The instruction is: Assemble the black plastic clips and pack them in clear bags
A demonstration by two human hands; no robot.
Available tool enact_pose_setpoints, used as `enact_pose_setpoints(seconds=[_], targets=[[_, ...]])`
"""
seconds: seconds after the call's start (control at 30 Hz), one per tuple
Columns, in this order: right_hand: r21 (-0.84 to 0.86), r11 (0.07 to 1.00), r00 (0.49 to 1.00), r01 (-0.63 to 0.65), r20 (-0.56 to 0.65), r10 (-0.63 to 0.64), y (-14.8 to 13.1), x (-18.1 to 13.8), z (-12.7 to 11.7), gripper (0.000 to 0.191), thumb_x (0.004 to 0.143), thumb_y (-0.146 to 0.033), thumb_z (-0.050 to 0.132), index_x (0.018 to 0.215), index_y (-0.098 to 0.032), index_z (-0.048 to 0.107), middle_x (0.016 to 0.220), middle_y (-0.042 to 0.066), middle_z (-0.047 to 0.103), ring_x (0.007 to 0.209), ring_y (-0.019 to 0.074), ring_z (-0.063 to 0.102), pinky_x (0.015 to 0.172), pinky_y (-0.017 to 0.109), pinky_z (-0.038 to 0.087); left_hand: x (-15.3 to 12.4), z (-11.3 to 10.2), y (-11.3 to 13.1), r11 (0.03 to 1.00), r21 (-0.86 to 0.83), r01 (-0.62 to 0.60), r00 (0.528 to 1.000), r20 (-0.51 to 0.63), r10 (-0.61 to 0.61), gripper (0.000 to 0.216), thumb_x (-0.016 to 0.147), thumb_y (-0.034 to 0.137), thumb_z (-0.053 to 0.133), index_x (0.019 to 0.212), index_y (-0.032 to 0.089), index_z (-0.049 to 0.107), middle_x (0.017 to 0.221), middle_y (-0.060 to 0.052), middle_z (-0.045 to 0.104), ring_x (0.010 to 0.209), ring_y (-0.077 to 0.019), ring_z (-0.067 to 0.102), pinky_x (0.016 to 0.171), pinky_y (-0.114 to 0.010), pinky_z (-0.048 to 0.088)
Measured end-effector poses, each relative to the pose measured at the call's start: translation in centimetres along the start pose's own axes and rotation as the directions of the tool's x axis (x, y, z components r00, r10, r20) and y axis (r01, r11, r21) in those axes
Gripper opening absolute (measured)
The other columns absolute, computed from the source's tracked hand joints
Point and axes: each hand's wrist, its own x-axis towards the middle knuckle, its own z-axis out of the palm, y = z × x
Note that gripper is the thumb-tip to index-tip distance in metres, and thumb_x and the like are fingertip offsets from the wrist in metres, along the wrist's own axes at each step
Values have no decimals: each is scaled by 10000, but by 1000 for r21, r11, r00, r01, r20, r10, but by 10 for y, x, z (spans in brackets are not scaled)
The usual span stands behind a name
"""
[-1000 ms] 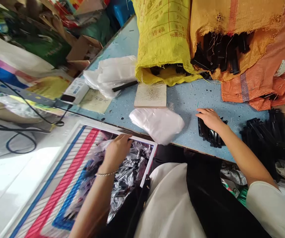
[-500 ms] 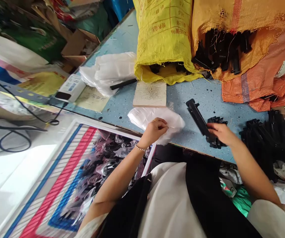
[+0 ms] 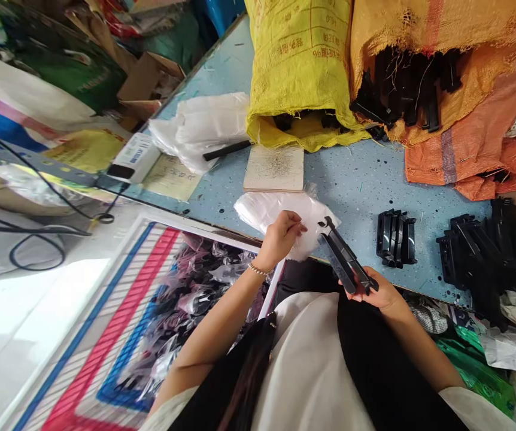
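Note:
My left hand (image 3: 281,240) is closed, its fingertips pinched at the top of a pile of thin clear plastic bags (image 3: 258,206) on the table's front edge. My right hand (image 3: 377,288) grips the lower end of a long black plastic part (image 3: 345,254), which points up and left towards the bags. It looks like two slim pieces side by side. A small row of similar black parts (image 3: 396,238) lies on the table to the right of it.
A yellow woven sack (image 3: 300,66) and an orange one (image 3: 437,27) with black parts lie at the back. More black parts (image 3: 482,245) are heaped right. A wooden block (image 3: 273,167) sits behind the bags. A striped basket (image 3: 118,323) of bagged parts stands below left.
My right hand has lifted the black part away from the row and drawn it left and towards my body. My left hand has stayed at the bag pile.

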Motion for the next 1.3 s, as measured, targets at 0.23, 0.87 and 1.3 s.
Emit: enact_pose_setpoints(seconds=[0.23, 0.87, 1.3], targets=[[241, 964, 994, -111, 19, 109, 19, 20, 0, 280, 685, -333, 852, 841, -160, 697, 822, 94, 739, 595, 113, 534, 465, 198, 306, 6, 0, -4, 953, 228, -201, 979, 26, 200, 126, 903, 139, 489, 935, 195, 598, 914, -57, 750, 860, -178, 709, 823, -334, 564], [-716, 656, 948, 241, 30, -316, -13, 11, 50, 273, 913, -399, 658, 1111, -219, 710, 970, 17, 738, 847, 181, 674, 783, 299, 550, -93, -6, 50, 607, 324, -725, 684, 438, 583, 505, 998, 219, 502, 1494, 198, 415, 1242, -128, 682, 1164, -226, 668, 1026, -382, 564], [-724, -655, 904, -216, 104, -414, -157, 20, -54, 549, 862, 21, 395, 1221, -234, 722, 1387, 106, 611, 1242, 319, 527, 945, 479, 466, -68, -90, -18, 661, 743, -108, 989, 14, 146, 213, 960, 285, 488, 1043, 180, 655, 1066, -100, 702, 892, -211, 674, 824, -335, 566]])
